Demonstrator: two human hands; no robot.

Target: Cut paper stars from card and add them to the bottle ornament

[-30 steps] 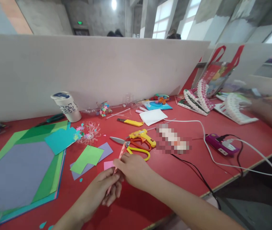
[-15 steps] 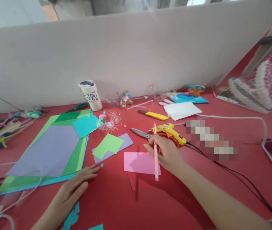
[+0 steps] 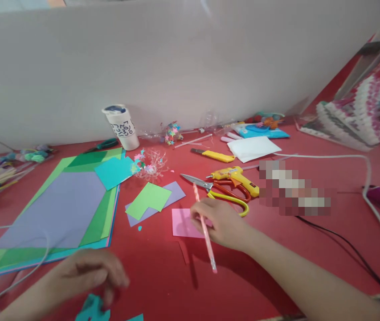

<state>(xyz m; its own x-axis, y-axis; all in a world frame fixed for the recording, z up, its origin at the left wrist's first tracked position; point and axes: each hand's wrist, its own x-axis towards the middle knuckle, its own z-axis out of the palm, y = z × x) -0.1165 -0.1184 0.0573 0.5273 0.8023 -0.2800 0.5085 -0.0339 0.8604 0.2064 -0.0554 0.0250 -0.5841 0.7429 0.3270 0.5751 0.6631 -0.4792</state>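
Observation:
My right hand (image 3: 221, 223) is closed around a pink pencil (image 3: 204, 229) and rests on a small pink paper sheet (image 3: 183, 223) on the red table (image 3: 270, 249). The pencil's eraser end points toward me. My left hand (image 3: 83, 274) hovers low at the near left, blurred by motion, fingers curled over a teal paper scrap (image 3: 91, 310). Just beyond my right hand lie yellow-handled scissors (image 3: 219, 191) and a yellow glue gun (image 3: 236, 176).
A stack of large coloured sheets (image 3: 59, 214) lies at the left, with green and purple pieces (image 3: 151, 198) beside it. A white cup (image 3: 121, 127), yellow box cutter (image 3: 213, 155), white paper (image 3: 253, 148) and cables (image 3: 353, 249) lie about. A white partition (image 3: 176, 67) closes the back.
The right hand with the pencil has come down onto the pink sheet. My left hand left the table top and pulled back toward me over the teal scrap. The view tilted down.

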